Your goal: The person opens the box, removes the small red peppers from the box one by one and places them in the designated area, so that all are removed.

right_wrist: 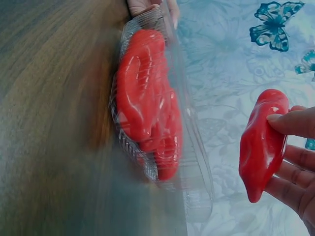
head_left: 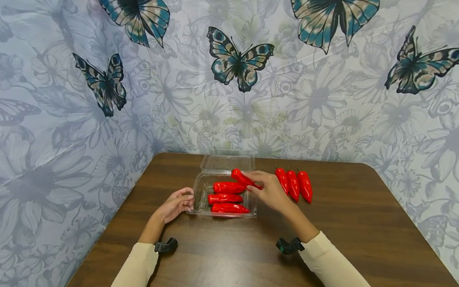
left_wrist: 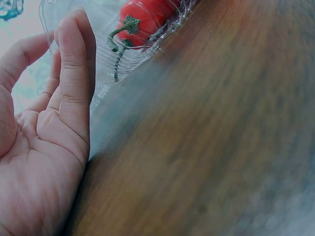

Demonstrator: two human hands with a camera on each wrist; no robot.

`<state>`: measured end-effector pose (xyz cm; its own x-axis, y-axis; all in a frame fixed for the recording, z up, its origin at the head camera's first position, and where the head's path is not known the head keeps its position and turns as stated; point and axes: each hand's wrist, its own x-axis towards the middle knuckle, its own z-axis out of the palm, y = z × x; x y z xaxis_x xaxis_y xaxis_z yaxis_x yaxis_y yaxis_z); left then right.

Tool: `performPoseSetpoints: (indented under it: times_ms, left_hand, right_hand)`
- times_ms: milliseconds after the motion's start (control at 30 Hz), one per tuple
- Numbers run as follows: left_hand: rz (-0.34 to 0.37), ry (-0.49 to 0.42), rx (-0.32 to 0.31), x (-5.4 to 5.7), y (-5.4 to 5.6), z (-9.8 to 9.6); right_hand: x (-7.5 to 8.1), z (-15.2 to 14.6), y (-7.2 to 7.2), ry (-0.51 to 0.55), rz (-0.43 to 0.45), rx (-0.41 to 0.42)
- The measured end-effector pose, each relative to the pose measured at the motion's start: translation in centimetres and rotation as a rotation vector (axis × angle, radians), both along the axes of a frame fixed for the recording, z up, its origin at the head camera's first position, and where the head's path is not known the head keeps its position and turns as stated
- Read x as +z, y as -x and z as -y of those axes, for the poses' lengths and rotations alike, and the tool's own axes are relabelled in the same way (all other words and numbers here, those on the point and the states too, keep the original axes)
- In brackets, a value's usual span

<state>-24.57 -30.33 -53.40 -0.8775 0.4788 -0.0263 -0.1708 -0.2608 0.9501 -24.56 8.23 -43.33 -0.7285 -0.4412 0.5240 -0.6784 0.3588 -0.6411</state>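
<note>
A clear plastic clamshell container point(head_left: 252, 211) stands on the table with its lid point(head_left: 227, 162) raised at the back. Three red peppers point(head_left: 229, 208) lie crosswise inside, one behind another, stems to the left. My left hand point(head_left: 178, 205) holds the container's left edge; the left wrist view has its fingertips at the clear rim beside a green pepper stem point(left_wrist: 130, 24). Over the container's back right part, my right hand point(head_left: 267, 189) pinches another red pepper point(right_wrist: 263, 147) between thumb and fingers. This pepper is tilted and raised above the ones inside.
Three more red peppers point(head_left: 293, 185) lie side by side on the brown wooden table point(head_left: 344, 231), right of the container. Behind the table hangs a floral cloth point(head_left: 322, 131) printed with butterflies. Each wrist wears a black strap point(head_left: 166, 246).
</note>
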Motion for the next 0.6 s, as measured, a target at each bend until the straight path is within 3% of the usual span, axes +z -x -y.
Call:
performPoseSetpoints:
  times_ms: [600]
  left_hand:
    - [-0.003,0.007,-0.001,-0.1,0.1,0.1]
  right_hand:
    - [-0.5,-3.3,-0.7,0.058,0.151,-0.05]
